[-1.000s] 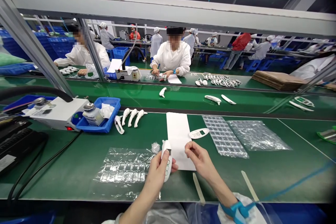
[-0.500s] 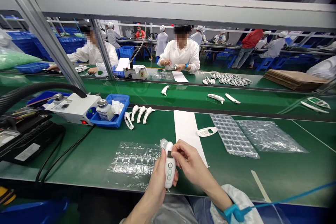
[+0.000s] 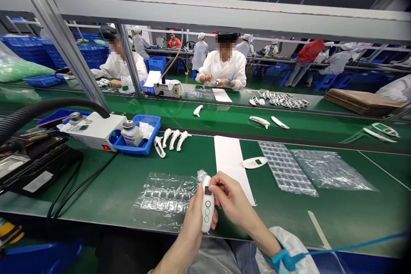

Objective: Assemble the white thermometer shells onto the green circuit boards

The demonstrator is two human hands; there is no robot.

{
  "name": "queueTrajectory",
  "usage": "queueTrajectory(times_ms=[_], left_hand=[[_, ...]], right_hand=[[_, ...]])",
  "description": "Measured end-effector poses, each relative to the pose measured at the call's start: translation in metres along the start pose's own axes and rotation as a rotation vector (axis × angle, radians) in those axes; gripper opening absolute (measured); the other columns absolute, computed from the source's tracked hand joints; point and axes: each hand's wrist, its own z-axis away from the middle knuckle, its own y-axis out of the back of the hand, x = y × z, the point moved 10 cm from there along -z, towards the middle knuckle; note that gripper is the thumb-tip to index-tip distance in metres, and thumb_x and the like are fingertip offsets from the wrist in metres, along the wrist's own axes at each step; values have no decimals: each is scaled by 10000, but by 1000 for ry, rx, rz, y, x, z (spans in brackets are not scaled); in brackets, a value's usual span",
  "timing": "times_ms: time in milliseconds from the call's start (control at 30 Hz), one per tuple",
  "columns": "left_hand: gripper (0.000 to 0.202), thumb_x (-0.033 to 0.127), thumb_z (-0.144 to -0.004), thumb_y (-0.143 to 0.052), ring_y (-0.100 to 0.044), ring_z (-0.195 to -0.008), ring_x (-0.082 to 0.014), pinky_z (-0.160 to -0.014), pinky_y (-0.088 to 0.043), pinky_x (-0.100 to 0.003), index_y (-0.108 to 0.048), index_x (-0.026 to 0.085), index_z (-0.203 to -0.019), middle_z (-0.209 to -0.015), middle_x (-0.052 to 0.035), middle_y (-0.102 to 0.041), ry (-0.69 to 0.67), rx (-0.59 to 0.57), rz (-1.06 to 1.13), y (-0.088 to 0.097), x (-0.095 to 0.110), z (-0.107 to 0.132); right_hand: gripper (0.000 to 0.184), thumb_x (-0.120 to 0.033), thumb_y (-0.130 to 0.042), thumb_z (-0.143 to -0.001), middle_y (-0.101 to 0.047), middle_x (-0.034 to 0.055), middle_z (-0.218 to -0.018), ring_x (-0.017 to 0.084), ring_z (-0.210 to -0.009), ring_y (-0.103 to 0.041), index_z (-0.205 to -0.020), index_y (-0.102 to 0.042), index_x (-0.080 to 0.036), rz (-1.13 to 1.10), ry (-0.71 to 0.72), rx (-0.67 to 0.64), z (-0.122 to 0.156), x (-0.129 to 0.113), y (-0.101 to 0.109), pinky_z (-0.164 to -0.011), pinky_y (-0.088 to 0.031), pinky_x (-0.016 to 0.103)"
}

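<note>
My left hand (image 3: pixel 192 217) is wrapped round a white handheld thermometer (image 3: pixel 207 221), held upright with its dark display window and round buttons facing me. The thumb and forefinger of my right hand (image 3: pixel 233 199) are pinched together at the right edge of that window; whatever lies between them is too small to make out. Beneath and left of the hands lies a clear plastic sheet with square pockets (image 3: pixel 163 192). White paper (image 3: pixel 228 154) lies just beyond my right hand, and a loose white front shell (image 3: pixel 254 162) overlaps its right edge.
Several white housings (image 3: pixel 175 140) stand beside a blue tray (image 3: pixel 146 150) holding a metal-topped bottle (image 3: pixel 130 135). A grey box with a black hose (image 3: pixel 93 130) is at left. Clear tray sheets (image 3: pixel 287 169) lie right. White parts (image 3: pixel 260 121) rest on the green belt; co-workers sit beyond.
The white parts on the belt have shifted slightly left relative to the bench. The camera view has moved a little. Both hands keep the same hold at the thermometer.
</note>
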Motion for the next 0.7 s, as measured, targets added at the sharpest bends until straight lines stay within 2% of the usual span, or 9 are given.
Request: queueTrajectory(times_ms=[133,233,367,467,533,600,667,700], left_hand=[[601,711,-824,-367,-462,-407,-88,-413,-359,-191,-544,150,-703,-460,14,-528,-11,6,-18,3,0,1],[556,667,-858,-362,-452,-407,-74,-403,-356,-173,-534,154,-729,-472,34,-507,-77,0,-99,4,5,1],[436,607,-823,-527,-387,-328,-48,-310,-281,-148,-498,181,-734,-468,83,-464,-180,-11,-198,5,11,-2],[441,622,-852,-451,-398,-297,-57,-274,-263,-147,-483,195,-743,-470,78,-490,-185,2,-228,10,10,-5],[452,628,-869,-396,-399,-289,-61,-272,-260,-147,-489,197,-767,-465,72,-509,-188,12,-246,14,10,-5],[478,647,-863,-372,-393,-283,-65,-274,-256,-153,-493,195,-767,-454,67,-509,-191,14,-265,16,10,-4],[521,667,-861,-326,-391,-290,-73,-286,-253,-165,-503,189,-752,-437,62,-488,-187,13,-322,17,12,-2],[550,673,-866,-286,-386,-293,-81,-292,-252,-177,-511,187,-741,-427,57,-477,-174,3,-371,17,12,-2]], right_hand=[[146,-227,-470,-934,-495,-40,-676,98,-533,-488,-792,-495,-206,54,20,17,0,-4,1,-505,-396,225],[140,-257,-504,-922,-523,-31,-672,106,-539,-513,-794,-514,-200,47,-5,28,1,0,-1,-505,-416,227],[169,-351,-536,-907,-497,-68,-523,111,-432,-501,-830,-492,-206,-204,-134,22,0,21,-11,-430,-418,221],[189,-389,-507,-922,-462,-85,-478,105,-413,-473,-874,-489,-207,-307,-119,47,-3,25,-13,-429,-406,215],[181,-374,-545,-905,-522,-57,-603,93,-469,-466,-969,-515,-208,-312,-69,55,-5,20,-12,-463,-407,212],[240,-340,-611,-865,-579,6,-868,87,-565,-483,-1063,-547,-221,-279,-11,21,-7,10,-14,-508,-420,215],[212,-309,-638,-844,-555,34,-1013,91,-634,-498,-1034,-599,-224,-209,44,-30,-7,-2,-18,-528,-425,214],[146,-300,-631,-847,-553,31,-988,94,-645,-503,-963,-622,-213,-166,66,-49,-7,-7,-19,-522,-422,209]])
